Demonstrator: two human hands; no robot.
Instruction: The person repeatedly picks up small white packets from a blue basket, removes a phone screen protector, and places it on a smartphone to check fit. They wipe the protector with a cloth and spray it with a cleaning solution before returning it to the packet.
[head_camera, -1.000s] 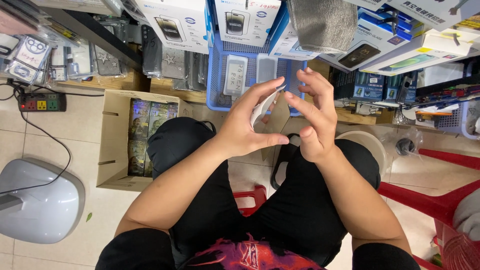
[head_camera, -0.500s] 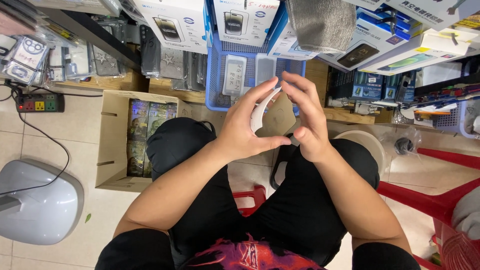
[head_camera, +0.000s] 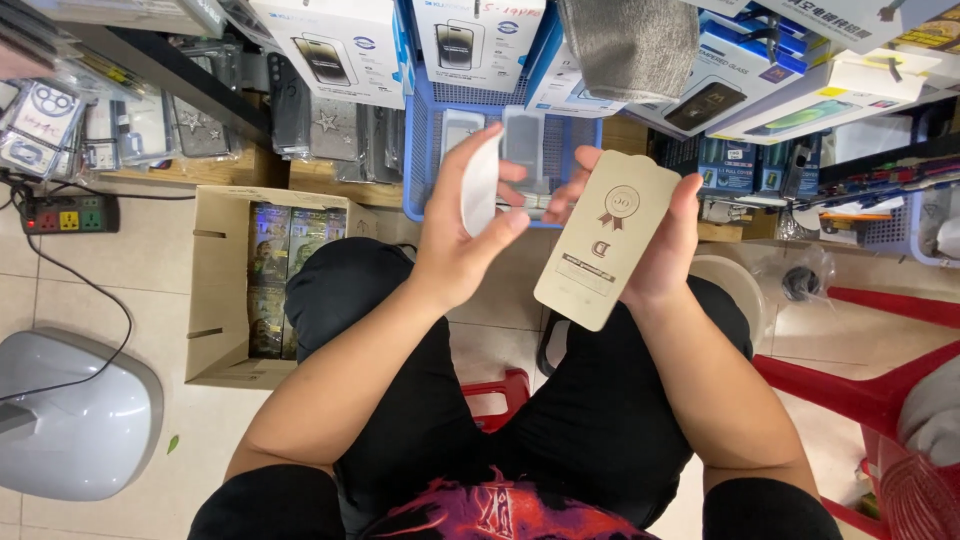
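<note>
Beige cardboard sleeve (head_camera: 607, 240), flat and tall with a scalloped top edge and a printed rosette, stands tilted in the right hand (head_camera: 668, 232), above the person's knees. The thumb lies along the sleeve's right edge and the fingertips curl round its far edge, so the hand is closed on it by the edges.

The left hand (head_camera: 462, 232) holds a thin white curved sheet (head_camera: 480, 183), pinched between the thumb and the fingers. The sheet is seen nearly edge-on and looks bent into a slight arc. It is just beside the sleeve's top left corner, and whether the two touch cannot be told.

Both pieces look very light. The sleeve seems stiff enough to keep flat when held by its long edges; its faces look smooth and probably slippery. The sheet appears flexible and easy to crease, so its edges are the safer hold.

Beyond the hands, a blue plastic mesh basket (head_camera: 425, 150) sits among white product boxes (head_camera: 345, 50). An open brown cardboard carton (head_camera: 215, 290) stands on the tiled floor at the left. The sleeve's back and the fingers behind it are hidden.
</note>
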